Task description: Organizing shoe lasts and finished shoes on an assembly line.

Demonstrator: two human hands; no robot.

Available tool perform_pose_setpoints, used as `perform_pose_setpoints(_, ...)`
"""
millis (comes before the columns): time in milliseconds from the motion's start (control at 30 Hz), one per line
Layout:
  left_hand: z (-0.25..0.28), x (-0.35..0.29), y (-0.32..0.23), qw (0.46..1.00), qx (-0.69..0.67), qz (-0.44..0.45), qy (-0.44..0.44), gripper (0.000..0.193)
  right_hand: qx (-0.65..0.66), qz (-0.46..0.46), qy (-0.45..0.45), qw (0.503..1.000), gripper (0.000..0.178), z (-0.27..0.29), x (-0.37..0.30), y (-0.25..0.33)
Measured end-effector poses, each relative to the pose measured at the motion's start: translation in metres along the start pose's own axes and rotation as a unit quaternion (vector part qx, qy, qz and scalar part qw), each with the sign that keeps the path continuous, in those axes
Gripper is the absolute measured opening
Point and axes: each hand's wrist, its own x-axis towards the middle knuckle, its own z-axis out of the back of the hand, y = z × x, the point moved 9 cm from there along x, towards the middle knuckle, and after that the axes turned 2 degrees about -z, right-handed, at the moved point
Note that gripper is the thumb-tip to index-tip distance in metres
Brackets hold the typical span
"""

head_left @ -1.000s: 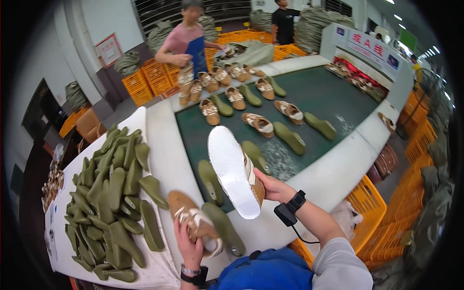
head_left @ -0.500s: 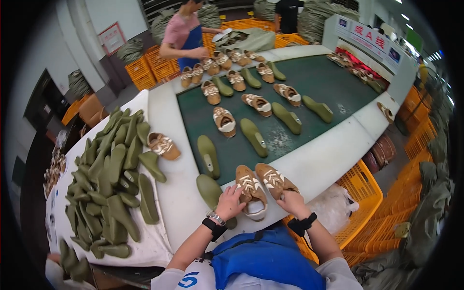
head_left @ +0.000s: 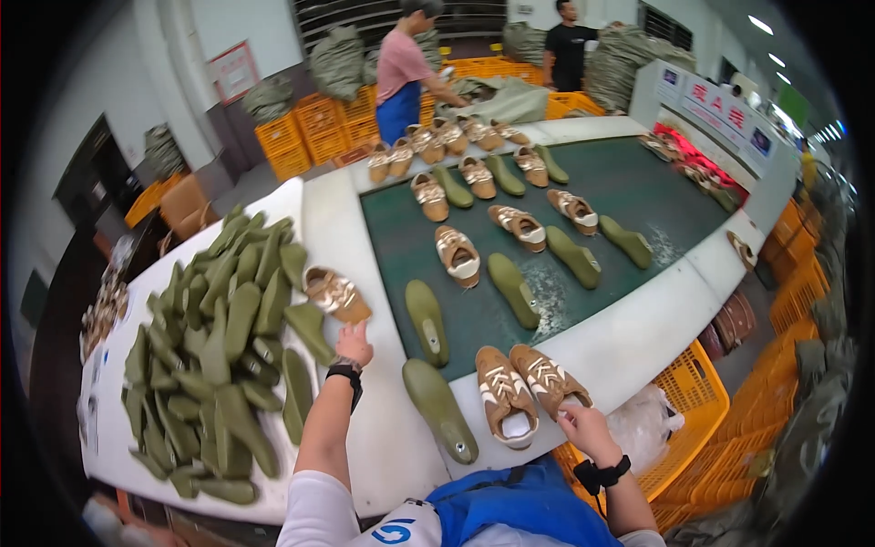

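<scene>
Just off the near edge of the green belt [head_left: 638, 182], I see through the head camera a pair of brown lace-up sneakers on the white tabletop [head_left: 629, 346]: the left sneaker [head_left: 506, 397] and, close beside it, the right sneaker [head_left: 551, 378]. My right hand [head_left: 591, 430] has its fingers curled in at the right sneaker's heel collar, apparently pinching it. My left hand [head_left: 353, 345] lies left of the belt, half open with fingers loosely stretched and no visible hold; its tips are at the near end of a single sneaker [head_left: 334, 294], though I cannot tell whether they touch. I judge these sneakers light, with soft, suede-looking uppers that would give under a squeeze and a firmer sole, so the heel collar seems the surest place to hold, without crushing the toe. Both toes of the pair point toward the belt; the left sneaker's long axis runs nearly straight away from me, the right one's slants more to the left. Left of the belt, the single sneaker lies slantwise, its plain brown end, probably the toe, nearest my hand. At the belt's near-left corner, a green shoe last [head_left: 440, 410] lies roughly alongside the left sneaker, looking hard and smooth.
</scene>
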Motion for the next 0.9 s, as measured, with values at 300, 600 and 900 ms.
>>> perform_pose_setpoints(300, -0.046, 0.080, 0.031, 0.997, 0.038, 0.064, 0.021, 0.072, -0.048, -0.099, -0.004, 0.994, 0.023, -0.009, -0.040, -0.008)
perform_pose_setpoints(600, 0.067, 0.039, 0.010, 0.986, 0.018, -0.070, -0.148, 0.027, -0.020, 0.010, -0.001, 1.000, 0.022, -0.009, -0.016, 0.027)
perform_pose_setpoints(900, 0.209, -0.085, -0.055, 0.824, -0.549, -0.059, -0.124, 0.032, 0.460, 0.000, 0.017, 0.888, 0.040, -0.012, 0.054, 0.046)
